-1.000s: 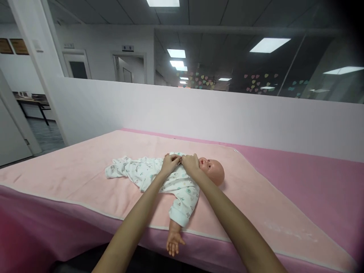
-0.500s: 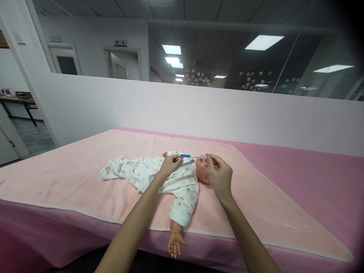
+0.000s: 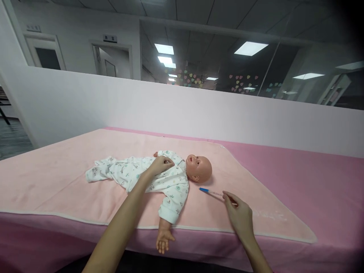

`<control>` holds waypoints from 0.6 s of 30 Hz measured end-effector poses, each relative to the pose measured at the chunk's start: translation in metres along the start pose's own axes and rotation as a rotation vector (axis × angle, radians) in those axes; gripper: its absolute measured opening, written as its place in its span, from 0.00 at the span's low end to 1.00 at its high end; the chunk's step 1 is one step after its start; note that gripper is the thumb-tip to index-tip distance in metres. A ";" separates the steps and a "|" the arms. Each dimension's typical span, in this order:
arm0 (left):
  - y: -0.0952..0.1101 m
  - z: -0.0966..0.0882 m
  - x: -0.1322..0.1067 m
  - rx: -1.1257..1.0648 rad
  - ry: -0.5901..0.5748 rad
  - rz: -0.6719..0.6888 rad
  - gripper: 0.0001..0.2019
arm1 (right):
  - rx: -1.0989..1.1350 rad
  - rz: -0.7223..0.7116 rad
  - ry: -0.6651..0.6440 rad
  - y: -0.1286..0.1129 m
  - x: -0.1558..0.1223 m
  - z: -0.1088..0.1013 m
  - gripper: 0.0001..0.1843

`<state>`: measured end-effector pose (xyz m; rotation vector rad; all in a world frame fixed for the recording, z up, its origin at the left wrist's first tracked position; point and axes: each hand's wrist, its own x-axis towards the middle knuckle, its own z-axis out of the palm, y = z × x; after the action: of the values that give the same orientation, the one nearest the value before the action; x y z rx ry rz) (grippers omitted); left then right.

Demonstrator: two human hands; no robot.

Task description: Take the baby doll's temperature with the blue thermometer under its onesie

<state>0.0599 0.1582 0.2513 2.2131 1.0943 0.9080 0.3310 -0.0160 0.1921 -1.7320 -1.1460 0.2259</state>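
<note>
A baby doll in a white patterned sleepsuit lies on its back, head to the right and one arm stretched over the near edge. My left hand is over the doll's chest with thumb and fingers curled together; whatever they hold, if anything, is hidden. Pinched by one end in my right hand is a slim, clear stick with a blue end, which looks like a thermometer. Its blue end points left, just in front of the doll's head and apart from it.
The doll lies on a pale pink blanket spread over a darker pink cover. Behind the bed rises a low white wall with a glass window above it.
My right hand has moved from the doll's face toward me, carrying the stick away. The blue end has left my left hand, which stays over the chest. The view has shifted right.
</note>
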 end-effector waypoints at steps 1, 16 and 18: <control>0.002 -0.001 -0.001 0.018 -0.008 -0.006 0.16 | -0.113 -0.031 0.012 0.012 -0.001 -0.003 0.17; -0.003 0.009 0.003 0.238 0.157 0.031 0.23 | -0.155 -0.579 -0.052 -0.108 0.014 0.135 0.19; -0.004 0.008 0.002 0.228 0.137 0.052 0.24 | -0.094 -0.549 -0.022 -0.114 0.025 0.154 0.17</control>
<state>0.0653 0.1605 0.2440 2.4020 1.2641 1.0134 0.1833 0.1057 0.2192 -1.4292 -1.6179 -0.1479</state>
